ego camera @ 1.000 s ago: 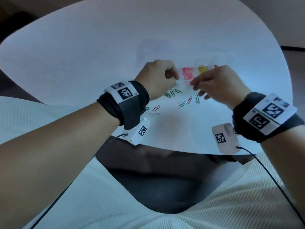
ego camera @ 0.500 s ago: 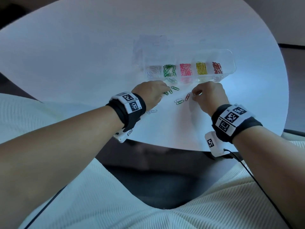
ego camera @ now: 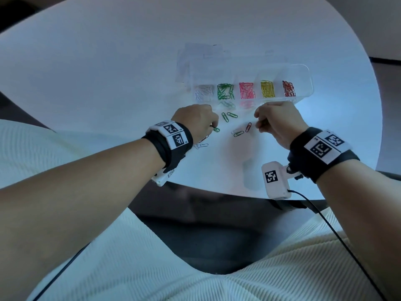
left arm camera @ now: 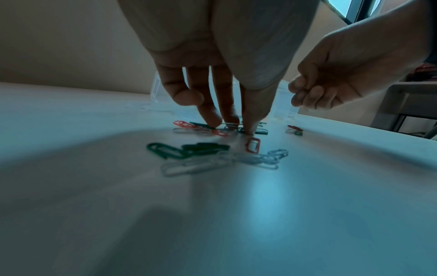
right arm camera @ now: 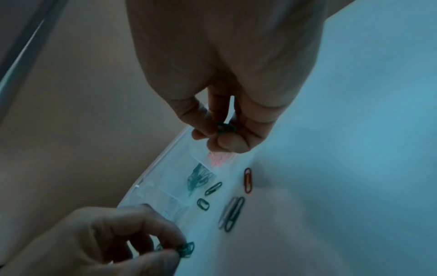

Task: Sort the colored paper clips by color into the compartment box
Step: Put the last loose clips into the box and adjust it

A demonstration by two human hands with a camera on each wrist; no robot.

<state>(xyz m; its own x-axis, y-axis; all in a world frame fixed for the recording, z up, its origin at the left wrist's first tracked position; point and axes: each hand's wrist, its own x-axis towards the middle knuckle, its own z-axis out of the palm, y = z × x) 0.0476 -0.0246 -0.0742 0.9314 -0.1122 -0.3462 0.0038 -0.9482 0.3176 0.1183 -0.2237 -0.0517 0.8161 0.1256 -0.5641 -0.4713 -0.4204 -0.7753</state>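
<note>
The clear compartment box (ego camera: 303,71) stands at the far side of the table, with white, green (ego camera: 224,92), pink, yellow and red clips in separate cells. Loose clips lie in front of it: two green ones (ego camera: 231,115), a red one (ego camera: 248,127) and a white and green pair (ego camera: 238,133). My left hand (ego camera: 211,127) is down on the table and pinches a green clip (right arm camera: 187,248). My right hand (ego camera: 258,124) hovers just above the table to the right, its fingers curled round another green clip (right arm camera: 224,128).
More white clips (ego camera: 200,146) and a red one (ego camera: 204,139) lie half hidden by my left wrist. The round white table's (ego camera: 108,72) near edge runs just behind both wrists. A clear lid (ego camera: 199,55) lies behind the box.
Both hands have come down from the box to the loose clips near the front. The left now pinches a green clip on the table.
</note>
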